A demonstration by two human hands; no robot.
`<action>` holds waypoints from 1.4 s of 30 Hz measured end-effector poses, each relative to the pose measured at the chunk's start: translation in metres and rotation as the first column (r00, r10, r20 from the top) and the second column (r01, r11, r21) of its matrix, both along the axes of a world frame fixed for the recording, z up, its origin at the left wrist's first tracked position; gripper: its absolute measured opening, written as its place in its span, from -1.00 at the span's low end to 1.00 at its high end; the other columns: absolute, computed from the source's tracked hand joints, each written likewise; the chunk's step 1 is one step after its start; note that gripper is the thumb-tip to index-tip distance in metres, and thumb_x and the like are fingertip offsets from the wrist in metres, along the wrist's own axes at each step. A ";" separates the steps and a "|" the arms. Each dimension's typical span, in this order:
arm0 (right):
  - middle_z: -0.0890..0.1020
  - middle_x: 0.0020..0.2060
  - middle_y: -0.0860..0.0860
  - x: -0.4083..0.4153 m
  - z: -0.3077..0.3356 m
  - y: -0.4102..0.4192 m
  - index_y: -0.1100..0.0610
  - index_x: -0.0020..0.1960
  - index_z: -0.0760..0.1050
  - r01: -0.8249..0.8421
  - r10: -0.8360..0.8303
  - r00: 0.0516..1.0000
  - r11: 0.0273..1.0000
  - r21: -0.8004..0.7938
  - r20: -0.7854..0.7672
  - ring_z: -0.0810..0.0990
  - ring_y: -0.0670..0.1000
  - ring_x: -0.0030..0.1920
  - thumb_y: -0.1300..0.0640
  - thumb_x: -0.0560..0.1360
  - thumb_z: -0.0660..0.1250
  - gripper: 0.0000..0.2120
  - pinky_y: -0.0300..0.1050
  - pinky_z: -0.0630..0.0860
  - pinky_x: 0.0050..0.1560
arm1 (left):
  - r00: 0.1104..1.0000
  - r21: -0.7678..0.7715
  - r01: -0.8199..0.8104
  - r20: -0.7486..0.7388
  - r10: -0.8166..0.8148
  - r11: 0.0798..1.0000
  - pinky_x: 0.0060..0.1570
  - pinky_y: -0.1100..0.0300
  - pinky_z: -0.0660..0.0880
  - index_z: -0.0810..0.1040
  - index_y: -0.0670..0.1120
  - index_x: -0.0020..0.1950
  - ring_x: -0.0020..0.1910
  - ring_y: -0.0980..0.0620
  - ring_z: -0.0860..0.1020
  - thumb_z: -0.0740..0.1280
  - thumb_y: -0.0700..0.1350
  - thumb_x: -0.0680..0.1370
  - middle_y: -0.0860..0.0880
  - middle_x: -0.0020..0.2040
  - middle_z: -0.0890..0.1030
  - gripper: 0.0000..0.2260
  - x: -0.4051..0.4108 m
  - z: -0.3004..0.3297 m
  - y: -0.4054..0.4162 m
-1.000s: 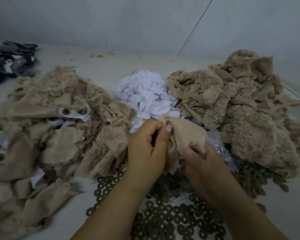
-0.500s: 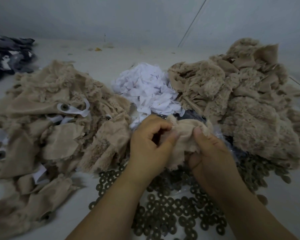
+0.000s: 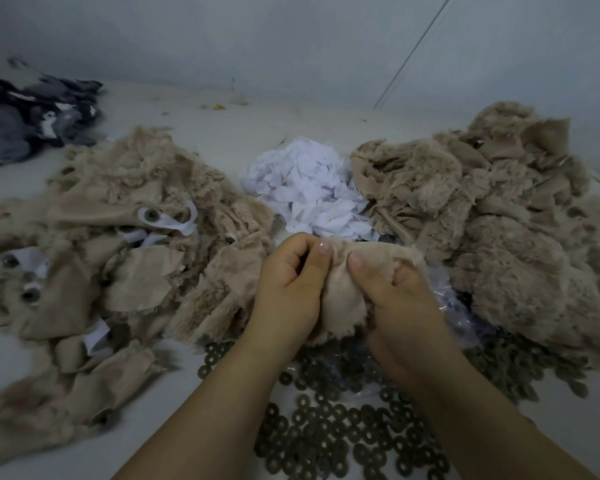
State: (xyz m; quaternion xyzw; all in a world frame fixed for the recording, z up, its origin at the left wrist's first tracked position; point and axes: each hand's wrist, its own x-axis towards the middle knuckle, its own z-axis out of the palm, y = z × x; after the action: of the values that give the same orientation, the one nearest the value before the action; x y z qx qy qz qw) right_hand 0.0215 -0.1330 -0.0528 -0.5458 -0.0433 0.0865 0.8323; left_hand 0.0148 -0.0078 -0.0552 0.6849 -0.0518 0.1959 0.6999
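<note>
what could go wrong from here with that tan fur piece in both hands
The left hand and right hand pinch the fur piece by thumb, so it may slip onto the loose washers below. A sweep of the arms could scatter those. The left pile and right pile look alike, so a mix-up seems possible.

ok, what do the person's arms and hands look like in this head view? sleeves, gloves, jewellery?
Both are bare. The left hand and right hand wear no gloves, and no rings show on the visible fingers. The left forearm and right forearm are uncovered down to the frame's lower edge: no sleeve, watch or wristband in view. The left thumbnail and right thumbnail look short and unpainted.
</note>
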 end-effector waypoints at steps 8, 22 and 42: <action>0.72 -0.01 0.21 0.012 0.008 0.011 0.25 0.14 0.60 -0.010 0.017 0.994 0.998 0.065 -0.108 0.72 0.17 0.03 0.06 0.55 0.30 -0.70 0.03 0.67 0.02 | 0.989 -0.105 0.063 -0.126 -0.076 0.992 -0.29 0.09 0.44 0.52 -0.15 -0.25 -0.34 -0.06 0.43 0.34 -0.03 0.51 -0.16 -0.34 0.48 -0.78 0.009 0.015 0.010; 0.69 0.07 0.25 0.010 0.005 0.011 0.27 0.14 0.64 -0.095 0.147 0.960 0.972 0.214 -0.240 0.69 0.19 0.10 0.05 0.41 0.41 -0.61 0.09 0.63 0.12 | 0.982 -0.243 0.099 -0.134 -0.135 0.965 -0.27 0.11 0.46 0.52 -0.22 -0.17 -0.29 -0.05 0.44 0.32 0.02 0.58 -0.14 -0.27 0.49 -0.69 0.016 0.000 0.014; 0.67 0.13 0.25 0.005 0.008 0.015 0.25 0.22 0.62 -0.247 0.347 0.833 0.930 0.272 -0.431 0.68 0.19 0.11 0.02 0.44 0.37 -0.56 0.06 0.64 0.04 | 0.997 -0.055 0.077 -0.027 -0.078 0.996 -0.41 0.13 0.30 0.39 -0.24 -0.33 -0.42 -0.03 0.31 0.26 -0.06 0.57 -0.11 -0.42 0.38 -0.66 0.010 -0.011 0.017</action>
State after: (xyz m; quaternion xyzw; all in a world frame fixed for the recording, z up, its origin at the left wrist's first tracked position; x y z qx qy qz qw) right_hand 0.0270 -0.1182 -0.0450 -0.4062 0.0672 0.3406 0.8453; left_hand 0.0248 0.0092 -0.0658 0.6661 -0.0630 0.1599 0.7258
